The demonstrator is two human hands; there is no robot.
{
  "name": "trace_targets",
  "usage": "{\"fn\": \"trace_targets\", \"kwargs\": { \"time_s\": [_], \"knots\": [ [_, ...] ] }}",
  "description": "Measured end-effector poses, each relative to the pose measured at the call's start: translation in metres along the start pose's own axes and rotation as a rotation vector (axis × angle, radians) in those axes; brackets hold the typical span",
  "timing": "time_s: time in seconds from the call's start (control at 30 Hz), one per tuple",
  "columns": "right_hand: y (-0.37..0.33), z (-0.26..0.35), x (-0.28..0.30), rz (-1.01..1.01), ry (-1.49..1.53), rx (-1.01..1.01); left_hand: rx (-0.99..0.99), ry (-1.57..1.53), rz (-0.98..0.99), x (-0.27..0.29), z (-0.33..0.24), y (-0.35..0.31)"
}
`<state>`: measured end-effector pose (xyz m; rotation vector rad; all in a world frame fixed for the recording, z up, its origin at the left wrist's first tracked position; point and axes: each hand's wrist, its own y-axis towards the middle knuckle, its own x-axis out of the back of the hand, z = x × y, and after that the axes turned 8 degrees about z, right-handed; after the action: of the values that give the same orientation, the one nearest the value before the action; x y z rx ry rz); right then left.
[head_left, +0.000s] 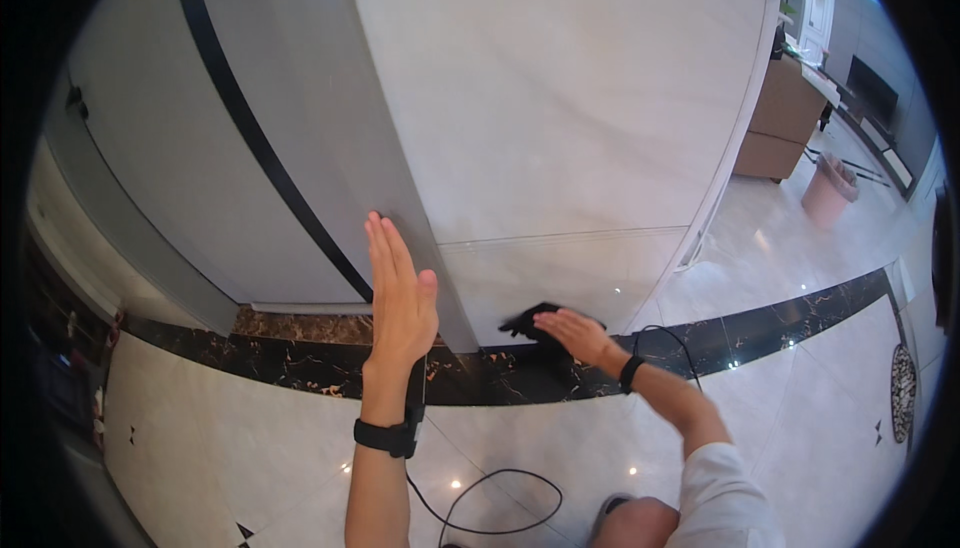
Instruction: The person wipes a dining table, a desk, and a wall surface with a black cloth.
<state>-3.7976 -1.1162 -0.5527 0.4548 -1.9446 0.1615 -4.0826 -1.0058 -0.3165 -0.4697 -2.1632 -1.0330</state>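
Observation:
My left hand [400,298] is raised with its fingers stretched out and close together, in front of the grey door frame. It holds nothing that I can see. Lower and to the right, my right hand [578,334] has straight fingers pointing left, near the foot of the pale marble wall panel [570,98]. A black, ragged-edged shape [530,321] shows just behind its fingertips; I cannot tell its kind or whether the hand touches it. Black bands [385,437] circle both wrists.
A grey door [190,128] with a black strip stands left. Dark marble [460,373] crosses the pale tiled floor. A black cable [500,530] loops below my hands. Farther right are a pink bin [828,193], a brown cabinet [785,118] and a dark screen [872,91].

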Motion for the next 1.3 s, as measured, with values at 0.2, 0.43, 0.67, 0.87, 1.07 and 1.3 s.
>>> {"fn": "trace_targets", "kwargs": {
  "time_s": [0.2, 0.43, 0.67, 0.87, 1.07, 1.3],
  "knots": [
    [0.018, -0.138, 0.227, -0.479, 0.055, -0.534, 0.025, 0.112, -0.133, -0.008, 0.003, -0.001],
    [0.051, -0.211, 0.282, -1.181, -0.147, -0.837, 0.093, 0.133, -0.384, -0.063, -0.021, 0.034],
    [-0.007, -0.048, 0.007, -0.338, -0.019, -0.373, 0.127, 0.034, -0.154, -0.018, -0.03, 0.016],
    [-0.004, 0.001, -0.008, -0.353, 0.169, -0.584, 0.107, 0.135, -0.216, 0.015, -0.019, -0.011],
    [0.122, -0.147, 0.349, -1.036, -0.002, -0.56, 0.053, 0.121, -0.434, 0.021, -0.016, 0.009],
    [0.123, -0.144, 0.324, -0.962, -0.075, -0.484, 0.01, 0.156, -0.413, -0.027, -0.028, 0.035]
  ]
}}
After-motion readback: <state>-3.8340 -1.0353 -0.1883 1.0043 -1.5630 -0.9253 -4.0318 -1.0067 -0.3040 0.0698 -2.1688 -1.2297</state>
